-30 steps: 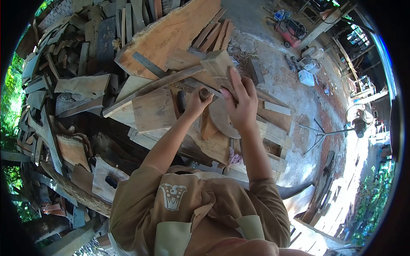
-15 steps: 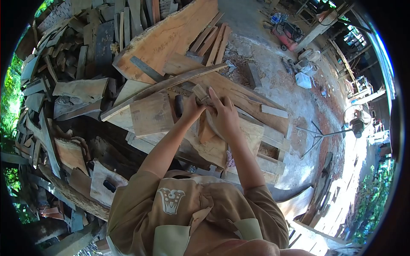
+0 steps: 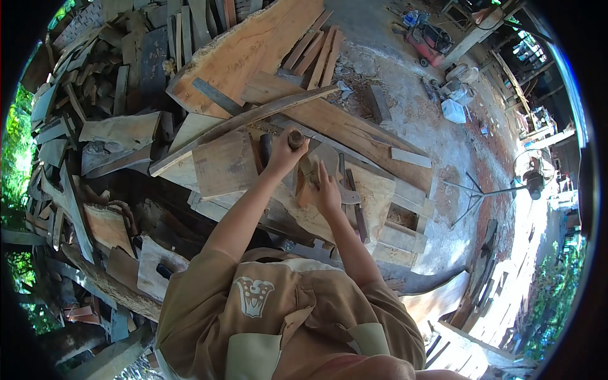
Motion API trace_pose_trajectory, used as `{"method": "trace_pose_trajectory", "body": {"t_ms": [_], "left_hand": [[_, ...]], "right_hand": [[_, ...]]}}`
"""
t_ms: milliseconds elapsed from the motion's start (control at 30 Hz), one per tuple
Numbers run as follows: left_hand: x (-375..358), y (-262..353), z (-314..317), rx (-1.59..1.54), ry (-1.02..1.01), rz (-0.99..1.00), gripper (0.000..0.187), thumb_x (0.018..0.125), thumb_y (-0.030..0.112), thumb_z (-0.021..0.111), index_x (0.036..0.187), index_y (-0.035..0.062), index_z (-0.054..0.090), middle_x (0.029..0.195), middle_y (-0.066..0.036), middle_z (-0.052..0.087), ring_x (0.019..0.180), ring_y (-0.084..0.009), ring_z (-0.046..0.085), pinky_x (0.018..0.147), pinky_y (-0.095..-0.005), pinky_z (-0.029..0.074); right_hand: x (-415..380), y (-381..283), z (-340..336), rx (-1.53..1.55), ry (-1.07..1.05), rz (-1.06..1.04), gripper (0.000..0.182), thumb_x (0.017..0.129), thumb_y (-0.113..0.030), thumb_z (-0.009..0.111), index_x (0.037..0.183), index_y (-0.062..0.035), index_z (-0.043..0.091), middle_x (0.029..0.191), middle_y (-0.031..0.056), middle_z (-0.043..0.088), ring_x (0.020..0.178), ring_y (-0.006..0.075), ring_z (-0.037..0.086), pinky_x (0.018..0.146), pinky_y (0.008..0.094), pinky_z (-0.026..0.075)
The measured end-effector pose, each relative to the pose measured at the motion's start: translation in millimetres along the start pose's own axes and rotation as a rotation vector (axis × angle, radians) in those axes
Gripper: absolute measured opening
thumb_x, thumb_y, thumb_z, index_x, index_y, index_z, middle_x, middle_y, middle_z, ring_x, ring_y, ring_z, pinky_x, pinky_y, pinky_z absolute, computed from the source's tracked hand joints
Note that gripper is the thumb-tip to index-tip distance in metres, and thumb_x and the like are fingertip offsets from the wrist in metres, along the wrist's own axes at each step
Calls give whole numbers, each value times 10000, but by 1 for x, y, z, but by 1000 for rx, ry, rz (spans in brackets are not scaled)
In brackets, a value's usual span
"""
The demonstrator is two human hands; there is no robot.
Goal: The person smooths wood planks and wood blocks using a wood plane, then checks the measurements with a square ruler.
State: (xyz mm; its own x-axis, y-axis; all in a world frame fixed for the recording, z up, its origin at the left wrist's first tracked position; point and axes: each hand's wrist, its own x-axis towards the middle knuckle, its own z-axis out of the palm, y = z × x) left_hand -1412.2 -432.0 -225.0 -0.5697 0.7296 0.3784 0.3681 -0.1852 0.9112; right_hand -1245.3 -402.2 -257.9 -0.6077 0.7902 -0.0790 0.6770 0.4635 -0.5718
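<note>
My left hand (image 3: 287,156) is closed around a round-ended wooden handle (image 3: 296,138), whose brown end points up toward me; the rest of it is hidden in the fist. Just right of it and lower, my right hand (image 3: 326,192) grips a small wooden block (image 3: 308,168) between thumb and fingers, with the index finger stretched along it. A curved, pale flat piece (image 3: 325,154) lies beyond the right hand. Beside that hand, slim dark tools (image 3: 359,212) rest on the wooden work surface (image 3: 378,199). A black rounded object (image 3: 265,150) stands left of my left wrist.
A long narrow board (image 3: 253,119) crosses the work surface diagonally, with a broad plank (image 3: 354,136) behind. Scrap wood (image 3: 120,142) is heaped at left around a large slab (image 3: 237,60). At right are a fan on a stand (image 3: 532,183) and a red machine (image 3: 425,47).
My hands were together around the small block. Now they are apart: the left has risen holding the round-ended handle, the right has dropped lower, uncovering the curved piece and dark tools.
</note>
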Motion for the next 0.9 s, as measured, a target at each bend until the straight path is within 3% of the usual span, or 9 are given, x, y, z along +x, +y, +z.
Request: {"method": "trace_pose_trajectory", "body": {"t_ms": [167,433,500,667,800,900], "left_hand": [[2,-7,-3,-20,10,12,225,757,168,638,804,18,477,653,-68,483,573,-138,436,554,-262,404],[-3,-11,-30,-244,76,-175,173,784,146,623,800,44,485,682,7,472,602,-77,424,583,-229,386],[-4,-10,-40,-325,196,-283,168,796,149,618,796,47,484,700,-4,499,627,-74,459,603,-223,397],[-10,-18,-52,-431,278,-238,169,797,151,622,802,40,495,717,-18,537,644,-79,503,611,-221,411],[-11,-5,-41,-318,212,-265,179,785,154,637,797,39,501,700,-2,519,618,-77,475,593,-226,405],[-6,17,-27,-75,107,-180,198,770,158,654,789,35,500,684,0,501,605,-83,448,582,-229,396]], "right_hand": [[-6,3,43,-314,-262,-23,747,785,-197,551,1380,-249,103,1020,208,495,945,366,522,762,437,447],[-3,6,44,-301,-278,-22,798,786,-195,554,1382,-265,26,1066,221,469,976,378,510,781,443,448],[-3,7,44,-301,-286,-22,809,783,-193,558,1381,-266,18,1072,224,469,978,383,509,784,441,449],[-1,12,50,-323,-292,-25,818,782,-201,560,1381,-269,7,1080,228,468,975,391,511,780,446,450],[-2,9,47,-317,-281,-28,812,785,-203,555,1381,-268,8,1074,231,471,968,394,514,772,448,452],[-2,9,47,-317,-284,-24,805,787,-207,555,1382,-266,16,1068,230,473,966,392,515,770,446,453]]}}
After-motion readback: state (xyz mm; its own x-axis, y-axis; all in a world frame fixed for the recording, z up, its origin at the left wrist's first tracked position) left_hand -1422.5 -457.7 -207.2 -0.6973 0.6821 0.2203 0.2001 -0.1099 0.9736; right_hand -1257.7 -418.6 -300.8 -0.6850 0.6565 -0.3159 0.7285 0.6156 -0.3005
